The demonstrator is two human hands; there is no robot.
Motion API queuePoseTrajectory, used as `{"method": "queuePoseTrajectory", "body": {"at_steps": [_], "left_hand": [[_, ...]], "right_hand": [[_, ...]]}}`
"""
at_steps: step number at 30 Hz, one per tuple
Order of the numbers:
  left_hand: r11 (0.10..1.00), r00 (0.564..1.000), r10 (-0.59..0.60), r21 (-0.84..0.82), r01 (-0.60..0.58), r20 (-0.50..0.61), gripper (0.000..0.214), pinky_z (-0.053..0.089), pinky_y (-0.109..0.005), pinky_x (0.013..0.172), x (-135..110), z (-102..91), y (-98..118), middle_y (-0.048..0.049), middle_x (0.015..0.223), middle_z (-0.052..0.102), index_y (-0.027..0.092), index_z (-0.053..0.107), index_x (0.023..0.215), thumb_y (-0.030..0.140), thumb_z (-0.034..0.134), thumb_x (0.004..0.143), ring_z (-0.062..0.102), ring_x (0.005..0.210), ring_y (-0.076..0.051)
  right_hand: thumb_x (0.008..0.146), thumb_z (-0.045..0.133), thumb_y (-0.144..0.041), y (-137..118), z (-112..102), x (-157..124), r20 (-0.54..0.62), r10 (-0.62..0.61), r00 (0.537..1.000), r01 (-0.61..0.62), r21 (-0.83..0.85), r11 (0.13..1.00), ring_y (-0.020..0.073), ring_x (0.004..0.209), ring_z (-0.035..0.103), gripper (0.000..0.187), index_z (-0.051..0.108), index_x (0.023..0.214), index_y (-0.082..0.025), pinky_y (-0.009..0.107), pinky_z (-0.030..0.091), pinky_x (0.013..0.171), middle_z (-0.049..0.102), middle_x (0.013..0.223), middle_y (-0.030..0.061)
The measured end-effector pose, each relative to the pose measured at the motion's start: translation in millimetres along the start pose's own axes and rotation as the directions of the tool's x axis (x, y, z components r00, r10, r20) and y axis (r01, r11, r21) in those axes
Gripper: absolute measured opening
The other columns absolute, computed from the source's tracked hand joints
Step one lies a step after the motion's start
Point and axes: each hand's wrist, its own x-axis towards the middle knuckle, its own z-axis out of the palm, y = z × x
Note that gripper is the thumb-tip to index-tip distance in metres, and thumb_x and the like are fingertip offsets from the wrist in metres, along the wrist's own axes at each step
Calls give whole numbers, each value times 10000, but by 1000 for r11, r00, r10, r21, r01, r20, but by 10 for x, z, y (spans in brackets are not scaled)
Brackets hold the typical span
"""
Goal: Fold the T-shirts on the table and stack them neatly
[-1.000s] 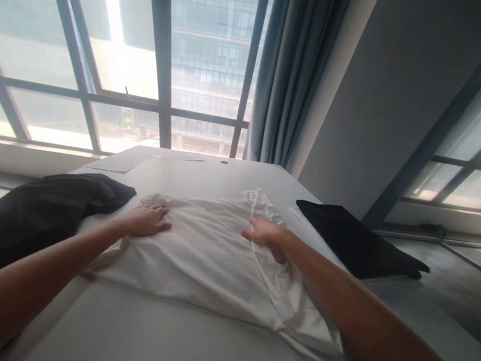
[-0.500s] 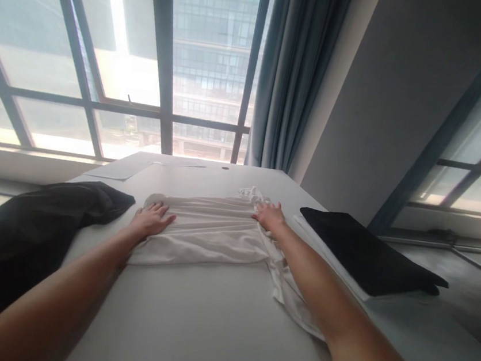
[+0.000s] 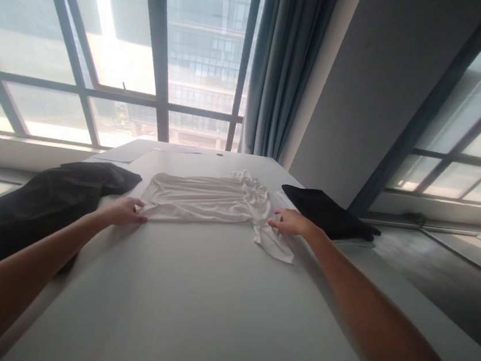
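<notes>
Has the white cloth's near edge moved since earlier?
Yes, the near edge of the white cloth has moved away, toward the dark spot on the table.

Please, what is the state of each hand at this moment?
Left hand: half curled at the left edge of the white cloth; grip cannot be told.
Right hand: half curled at the cloth's right side; grip cannot be told.

Rumpled white cloth [image 3: 199, 199] on table [image 3: 192, 302]

The window [image 3: 118, 56] glares, leaving the pillar [image 3: 375, 86] dim.
</notes>
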Motion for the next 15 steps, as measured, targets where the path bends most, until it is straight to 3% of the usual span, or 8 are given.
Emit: {"method": "queuePoseTrajectory", "body": {"at_steps": [3, 7, 9, 12, 15], "left_hand": [[1000, 1000, 4, -10, -5, -24, 490, 506, -292, 687, -205, 63, 29, -84, 838, 738, 187, 753, 918, 522, 676, 569, 684, 758, -252], [994, 991, 57, -82, -67, -123, 491, 487, -273, 666, -402, 21, 31, -63, 776, 719, 181, 758, 858, 569, 628, 587, 654, 739, -225], [987, 986, 72, -134, -93, -151, 523, 480, -275, 650, -463, -65, -2, -59, 732, 710, 175, 754, 788, 636, 628, 574, 632, 707, -213], [976, 989, 49, -201, -77, -139, 527, 475, -274, 627, -502, -210, -81, -42, 686, 709, 189, 737, 691, 684, 655, 531, 615, 677, -204], [988, 998, 5, -152, -15, -70, 454, 477, -278, 627, -491, -302, -171, -30, 661, 715, 218, 723, 619, 648, 693, 479, 633, 691, -222]], "right_hand": [[794, 680, -491, -9, 19, -196, 60, -14, 998, 8, 111, 994, 236, 835, 676, 696, 538, 1357, -108, 275, 476, 749, 721, 857, 93], [763, 696, -368, -9, 72, -349, 123, -131, 984, 87, 312, 946, 158, 612, 590, 729, 463, 1402, -103, 246, 450, 592, 634, 692, 0], [766, 669, -360, 43, 60, -374, 98, -172, 980, 111, 447, 888, 128, 565, 539, 611, 539, 1317, -129, 232, 431, 549, 591, 668, -23], [766, 633, -405, 170, -28, -390, -19, -138, 990, 120, 619, 776, 115, 588, 530, 403, 645, 1073, -145, 223, 426, 543, 602, 714, -4], [740, 634, -415, 313, -137, -432, -31, -93, 995, 85, 748, 658, 139, 666, 586, 361, 648, 984, -150, 232, 457, 587, 655, 792, 30]]}}
